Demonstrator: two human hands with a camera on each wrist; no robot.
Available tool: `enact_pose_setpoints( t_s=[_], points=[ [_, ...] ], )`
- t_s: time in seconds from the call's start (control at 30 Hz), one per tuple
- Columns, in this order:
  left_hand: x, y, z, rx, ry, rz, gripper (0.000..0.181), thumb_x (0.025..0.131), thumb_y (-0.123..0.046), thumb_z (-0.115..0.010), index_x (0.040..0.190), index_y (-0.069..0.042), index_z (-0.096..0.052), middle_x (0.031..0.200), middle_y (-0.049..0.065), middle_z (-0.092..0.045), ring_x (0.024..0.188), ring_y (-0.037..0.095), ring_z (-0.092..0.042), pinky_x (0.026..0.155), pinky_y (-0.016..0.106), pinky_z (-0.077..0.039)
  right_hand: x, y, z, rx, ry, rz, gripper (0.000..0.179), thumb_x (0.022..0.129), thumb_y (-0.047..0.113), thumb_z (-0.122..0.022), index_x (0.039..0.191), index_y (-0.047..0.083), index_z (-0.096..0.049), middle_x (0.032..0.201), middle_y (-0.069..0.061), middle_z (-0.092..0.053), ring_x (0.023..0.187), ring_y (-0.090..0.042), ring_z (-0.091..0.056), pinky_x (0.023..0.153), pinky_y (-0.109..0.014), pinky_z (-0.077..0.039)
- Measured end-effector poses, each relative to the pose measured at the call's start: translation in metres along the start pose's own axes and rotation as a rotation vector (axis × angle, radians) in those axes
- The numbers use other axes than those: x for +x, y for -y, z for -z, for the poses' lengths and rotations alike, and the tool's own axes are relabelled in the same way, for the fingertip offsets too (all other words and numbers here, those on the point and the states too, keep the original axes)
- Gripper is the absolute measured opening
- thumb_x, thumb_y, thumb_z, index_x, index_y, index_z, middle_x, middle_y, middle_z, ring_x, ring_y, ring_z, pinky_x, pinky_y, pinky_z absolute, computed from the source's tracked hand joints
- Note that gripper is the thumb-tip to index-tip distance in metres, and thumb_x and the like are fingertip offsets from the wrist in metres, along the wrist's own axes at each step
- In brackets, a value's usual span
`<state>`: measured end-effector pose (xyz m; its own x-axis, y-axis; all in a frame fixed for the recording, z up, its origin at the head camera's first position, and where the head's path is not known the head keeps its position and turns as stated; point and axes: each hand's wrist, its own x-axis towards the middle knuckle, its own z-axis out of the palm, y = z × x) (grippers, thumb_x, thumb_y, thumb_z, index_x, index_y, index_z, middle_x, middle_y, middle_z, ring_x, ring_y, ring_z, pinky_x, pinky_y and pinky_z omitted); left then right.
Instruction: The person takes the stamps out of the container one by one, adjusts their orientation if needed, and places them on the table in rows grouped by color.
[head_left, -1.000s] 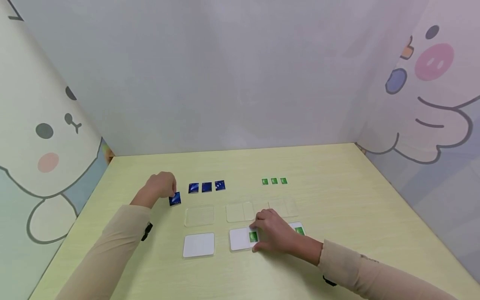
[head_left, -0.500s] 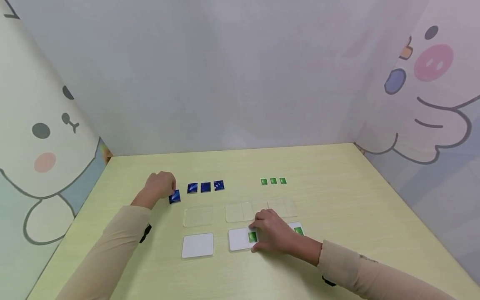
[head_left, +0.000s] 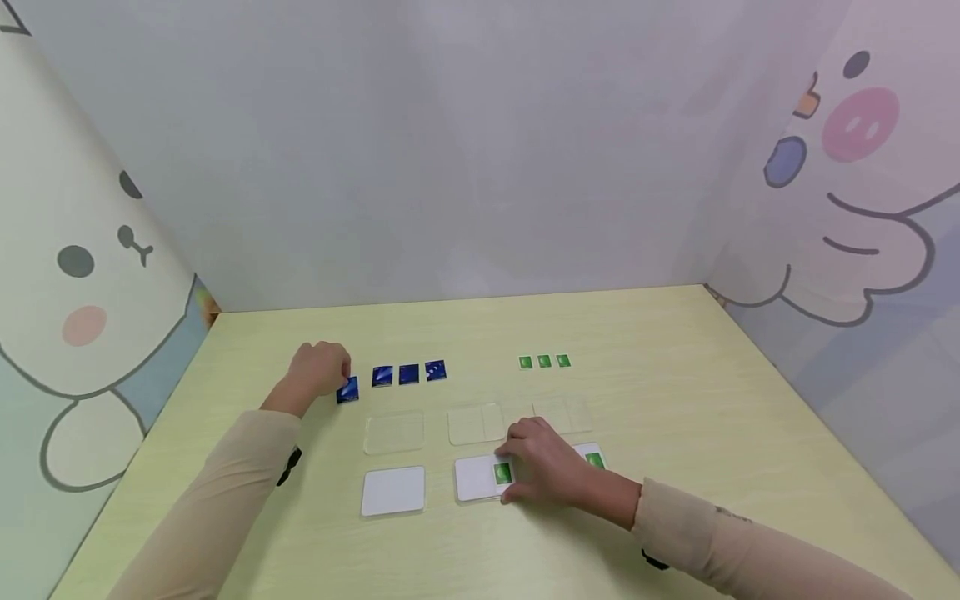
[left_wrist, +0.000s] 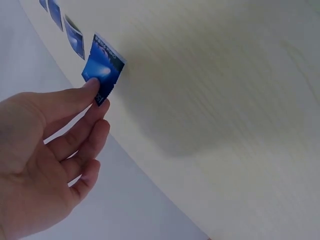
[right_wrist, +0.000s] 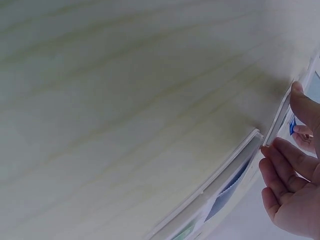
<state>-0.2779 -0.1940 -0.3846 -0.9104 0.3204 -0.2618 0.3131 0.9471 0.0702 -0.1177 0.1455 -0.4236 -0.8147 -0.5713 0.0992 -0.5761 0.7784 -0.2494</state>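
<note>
The left hand (head_left: 318, 372) has drawn the blue stamp (head_left: 347, 390) slightly farther; keep that fingertip pinch light. The right hand (head_left: 546, 471) rests flat, fingers relaxed, steadying the white card (head_left: 476, 478).

Glossy cards on a matt wood-grain table

The blue card (left_wrist: 102, 67) pinched in my left hand (head_left: 318, 371) looks like thin, shiny printed paper, catching light. The table (head_left: 675, 400) shows a pale, smooth, matt wood grain. Under my right hand (head_left: 547, 471) the white tray (head_left: 474, 479) looks like smooth plastic, the clear trays (head_left: 395, 433) like transparent plastic. My sleeves (head_left: 225, 500) are soft beige cloth.
</note>
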Motion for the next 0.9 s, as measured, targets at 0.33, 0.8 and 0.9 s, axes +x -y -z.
enact_pose_setpoints(
  t_s=[0.33, 0.8, 0.9],
  points=[
    [0.005, 0.002, -0.003, 0.007, -0.037, -0.002, 0.006, 0.085, -0.009, -0.066, 0.085, -0.007, -0.071, 0.085, 0.007, -0.070, 0.075, 0.022, -0.056, 0.087, 0.048, -0.040, 0.001, 0.000, -0.001, -0.006, -0.019, 0.027, 0.053, 0.066, 0.045, -0.084, 0.104, 0.009, -0.072, 0.095, 0.003, -0.063, 0.094, -0.011, -0.052, 0.092, -0.032, -0.042],
    [0.015, 0.000, -0.010, 0.052, -0.077, -0.025, 0.009, 0.086, -0.007, -0.064, 0.085, -0.008, -0.072, 0.088, 0.007, -0.072, 0.080, 0.024, -0.061, 0.087, 0.048, -0.042, 0.001, -0.002, -0.001, -0.008, -0.004, 0.014, 0.055, 0.066, 0.048, -0.083, 0.104, 0.011, -0.072, 0.096, 0.004, -0.063, 0.094, -0.010, -0.052, 0.093, -0.032, -0.042],
    [0.016, -0.001, -0.011, 0.063, -0.088, -0.030, 0.010, 0.086, -0.006, -0.063, 0.087, -0.008, -0.073, 0.089, 0.008, -0.072, 0.082, 0.026, -0.063, 0.089, 0.050, -0.042, 0.001, -0.002, -0.001, -0.004, -0.009, 0.022, 0.055, 0.066, 0.048, -0.084, 0.104, 0.010, -0.072, 0.096, 0.004, -0.063, 0.093, -0.010, -0.052, 0.092, -0.032, -0.042]
  ],
)
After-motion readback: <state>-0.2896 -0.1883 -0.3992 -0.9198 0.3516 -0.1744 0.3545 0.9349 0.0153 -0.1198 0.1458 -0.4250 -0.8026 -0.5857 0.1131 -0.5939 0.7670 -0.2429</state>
